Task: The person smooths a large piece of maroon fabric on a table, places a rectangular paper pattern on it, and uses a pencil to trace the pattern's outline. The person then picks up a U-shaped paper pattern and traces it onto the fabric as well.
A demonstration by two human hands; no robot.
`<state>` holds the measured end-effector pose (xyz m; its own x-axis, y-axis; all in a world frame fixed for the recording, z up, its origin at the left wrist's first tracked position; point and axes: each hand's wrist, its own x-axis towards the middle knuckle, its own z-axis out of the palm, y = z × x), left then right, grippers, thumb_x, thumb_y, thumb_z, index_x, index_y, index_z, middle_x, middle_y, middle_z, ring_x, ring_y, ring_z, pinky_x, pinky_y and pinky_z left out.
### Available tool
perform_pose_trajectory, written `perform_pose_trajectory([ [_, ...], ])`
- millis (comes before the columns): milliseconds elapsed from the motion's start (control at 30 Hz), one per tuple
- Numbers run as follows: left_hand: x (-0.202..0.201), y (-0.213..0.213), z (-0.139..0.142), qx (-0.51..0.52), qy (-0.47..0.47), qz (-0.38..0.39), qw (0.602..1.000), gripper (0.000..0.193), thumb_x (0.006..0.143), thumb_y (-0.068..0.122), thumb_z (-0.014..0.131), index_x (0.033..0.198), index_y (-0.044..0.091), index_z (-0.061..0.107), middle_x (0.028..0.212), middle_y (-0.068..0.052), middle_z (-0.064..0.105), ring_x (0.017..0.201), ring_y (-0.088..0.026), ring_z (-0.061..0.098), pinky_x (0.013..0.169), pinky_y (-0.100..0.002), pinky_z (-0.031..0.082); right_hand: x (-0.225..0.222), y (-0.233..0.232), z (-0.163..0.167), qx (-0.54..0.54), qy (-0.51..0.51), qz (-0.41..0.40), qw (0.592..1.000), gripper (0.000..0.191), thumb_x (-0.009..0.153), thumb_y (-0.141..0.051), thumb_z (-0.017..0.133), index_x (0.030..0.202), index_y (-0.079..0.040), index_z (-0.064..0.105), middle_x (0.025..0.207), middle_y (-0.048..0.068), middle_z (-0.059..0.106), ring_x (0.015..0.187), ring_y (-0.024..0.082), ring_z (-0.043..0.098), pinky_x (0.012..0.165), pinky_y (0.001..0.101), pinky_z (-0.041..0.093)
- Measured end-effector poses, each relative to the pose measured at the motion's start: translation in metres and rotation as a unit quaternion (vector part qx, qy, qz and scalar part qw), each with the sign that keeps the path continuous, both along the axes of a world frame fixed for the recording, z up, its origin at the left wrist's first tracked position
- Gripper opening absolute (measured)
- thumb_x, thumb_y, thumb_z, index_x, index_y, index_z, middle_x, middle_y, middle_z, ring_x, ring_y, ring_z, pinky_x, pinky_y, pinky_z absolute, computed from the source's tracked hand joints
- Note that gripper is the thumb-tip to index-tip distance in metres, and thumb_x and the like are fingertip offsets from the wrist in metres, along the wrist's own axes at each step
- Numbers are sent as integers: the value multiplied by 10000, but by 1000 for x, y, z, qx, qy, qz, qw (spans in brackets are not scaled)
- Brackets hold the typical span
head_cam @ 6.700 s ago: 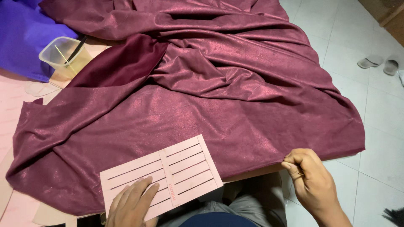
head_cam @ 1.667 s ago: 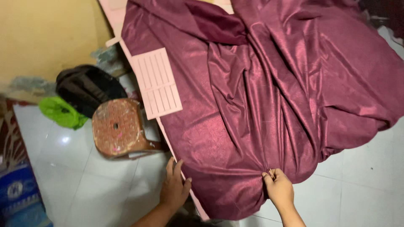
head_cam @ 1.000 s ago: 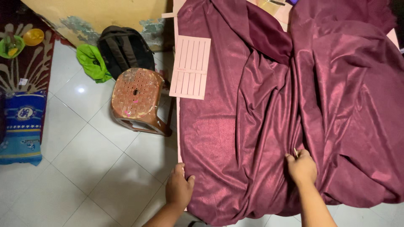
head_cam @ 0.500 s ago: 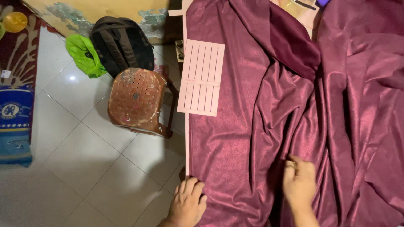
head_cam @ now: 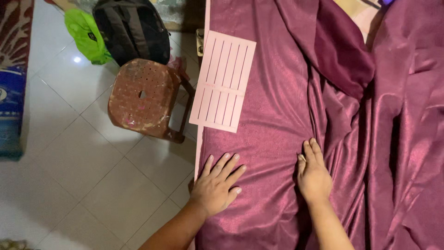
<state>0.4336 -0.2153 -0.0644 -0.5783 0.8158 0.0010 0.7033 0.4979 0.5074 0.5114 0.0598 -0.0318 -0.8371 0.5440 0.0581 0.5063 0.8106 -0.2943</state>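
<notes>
A large shiny maroon cloth [head_cam: 277, 106] covers the table, smooth on its left part and bunched in long folds on the right. My left hand [head_cam: 216, 183] lies flat on the cloth at the table's left edge, fingers spread. My right hand [head_cam: 313, 173] rests palm down on the cloth beside the first fold, fingers together. A pink slotted card template [head_cam: 223, 81] lies on the cloth further up, overhanging the table edge. Neither hand holds anything.
A worn brown plastic stool [head_cam: 143, 99] stands on the white tiled floor just left of the table. Behind it sit a black backpack [head_cam: 132, 28] and a bright green bag [head_cam: 85, 34]. A patterned mat [head_cam: 11, 92] lies at the far left.
The view has swung round so the table edge runs vertically. Both hands moved from gripping the cloth's hem to lying flat on it, and the left part looks smoother.
</notes>
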Motion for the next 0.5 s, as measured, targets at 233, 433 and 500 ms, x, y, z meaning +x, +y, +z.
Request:
perform_pose_trajectory([
  [233,1,-1,10,29,-19,15,999,613,914,428,603,1480,203,524,1610,-95,389,1489,-306,312,1196,-592,149,-22,-17,7,16,69,36,997,378,1029,-189,593,1406,-176,616,1477,69,566,1201,338,666,916,418,567],
  [433,-2,-5,15,48,-36,9,998,618,918,418,623,1478,170,535,1591,-119,409,1475,-323,328,1188,-593,160,-83,-48,5,-60,-2,162,985,406,957,-237,621,1362,-217,640,1513,66,534,1067,332,689,807,430,570],
  [500,-1,-6,15,56,-35,9,998,607,926,418,619,1475,168,543,1590,-116,421,1478,-319,336,1192,-587,167,-96,-34,1,-22,-95,131,987,414,943,-282,626,1357,-276,647,1556,46,490,1040,337,683,804,443,566],
])
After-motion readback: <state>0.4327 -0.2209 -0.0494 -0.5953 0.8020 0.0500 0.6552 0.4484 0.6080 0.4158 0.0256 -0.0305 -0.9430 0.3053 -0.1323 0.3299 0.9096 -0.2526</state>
